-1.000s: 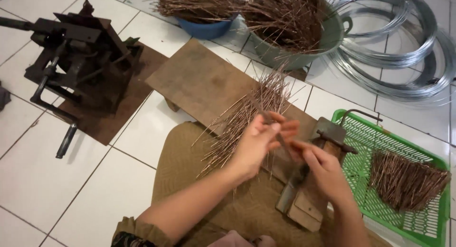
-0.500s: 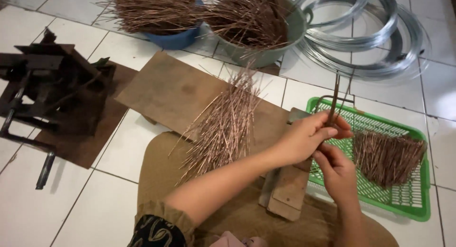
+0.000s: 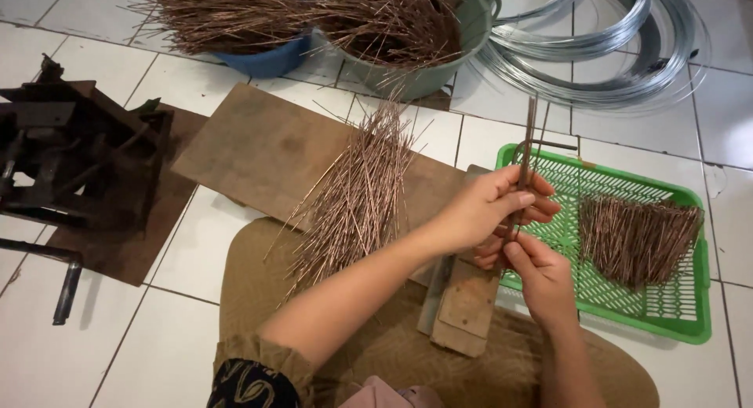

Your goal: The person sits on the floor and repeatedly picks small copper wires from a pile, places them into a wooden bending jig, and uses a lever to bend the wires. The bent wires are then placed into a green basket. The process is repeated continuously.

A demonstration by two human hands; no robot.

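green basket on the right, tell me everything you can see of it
The green basket is a shallow rectangular tray of what looks like plastic, with a lattice floor and walls and a solid rim. It sits flat on the white tiled floor, to the right of the brown mat. Inside lies a fanned bundle of thin brownish rods. The left hand and right hand overlap its left edge in view; whether they touch it is unclear.

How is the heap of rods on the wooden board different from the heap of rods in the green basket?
The heap on the wooden board is long, loose and splayed; the heap in the green basket looks shorter, denser and more even. The board heap lies open on a flat wooden board; the other sits inside the walled green basket. Both are thin brownish metal rods.
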